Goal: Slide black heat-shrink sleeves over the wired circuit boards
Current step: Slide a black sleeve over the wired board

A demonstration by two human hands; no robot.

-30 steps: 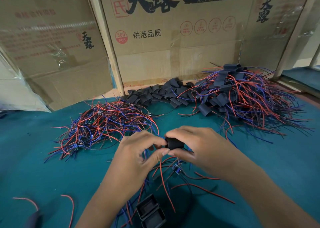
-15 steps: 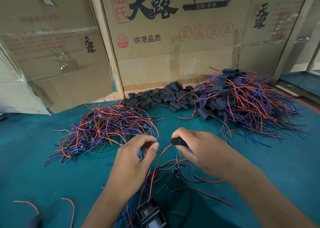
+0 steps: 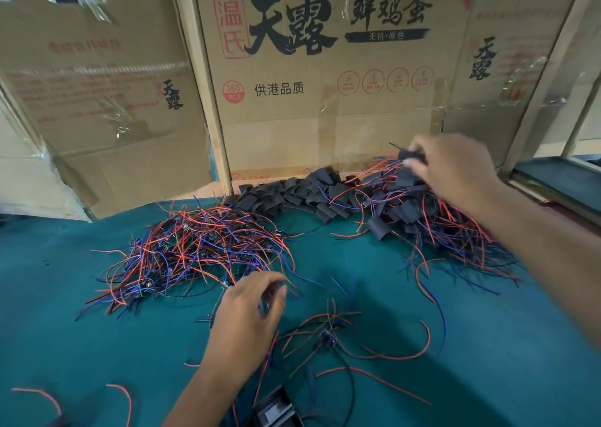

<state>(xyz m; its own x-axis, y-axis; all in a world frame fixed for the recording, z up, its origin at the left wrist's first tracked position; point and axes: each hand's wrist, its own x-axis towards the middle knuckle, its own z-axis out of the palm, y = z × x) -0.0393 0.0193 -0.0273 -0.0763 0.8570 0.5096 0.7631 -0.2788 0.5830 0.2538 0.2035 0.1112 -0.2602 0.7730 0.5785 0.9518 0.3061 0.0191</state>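
**Spotter:** What's behind the bench?

**Operator:** Flattened cardboard cartons [image 3: 312, 78] printed with black characters fill the top of the frame. Below them runs the teal table [image 3: 65, 329]. My right hand [image 3: 455, 170] is stretched to the upper right, over the finished pile [image 3: 455, 225] of sleeved boards and red and blue wires.

**Spotter:** Holding anything?

**Operator:** Its fingertips pinch a sleeved board [image 3: 412, 157], blurred, just above that heap. I judge I'm dropping it there.

**Spotter:** And the left?

**Operator:** My left hand [image 3: 247, 319] sits low at centre, fingers loosely curled, thumb apart, holding nothing I can make out. The unsleeved wired boards [image 3: 195, 251] lie just up-left of its fingers, so it is the nearer hand for the next pick.

**Spotter:** Sleeves?

**Operator:** The loose black sleeves [image 3: 292, 196] lie in a band along the cartons' foot, running left to right, between the two piles and nearer my right hand. One stray board [image 3: 327, 337] lies just right of my left hand.
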